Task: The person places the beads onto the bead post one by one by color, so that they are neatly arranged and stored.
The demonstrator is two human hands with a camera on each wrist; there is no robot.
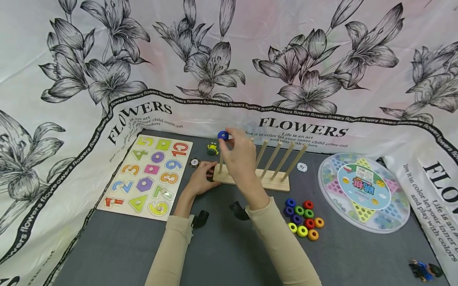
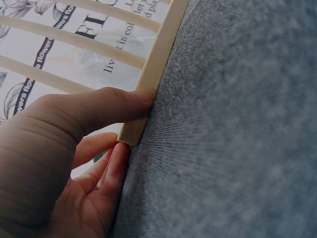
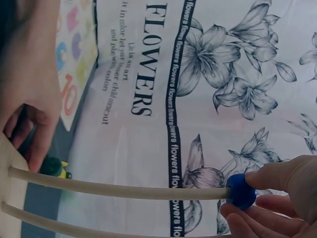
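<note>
Sitting pinched in the right hand point(image 1: 240, 159) is a blue bead point(image 3: 241, 191) (left point(image 1: 200, 180) grips pegboard point(image 1: 266, 182)).

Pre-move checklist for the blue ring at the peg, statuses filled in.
1. Base steadied: ok, left hand grips its left end.
2. Blue ring secured: ok, right hand pinches it.
3. Ring at leftmost peg's tip: ok, lined up in the right wrist view.
4. Tip inside the hole: cannot tell, ring hides it.
5. Peg bare below ring: ok.
6. Loose rings clear of base: ok, grouped apart from it.
</note>
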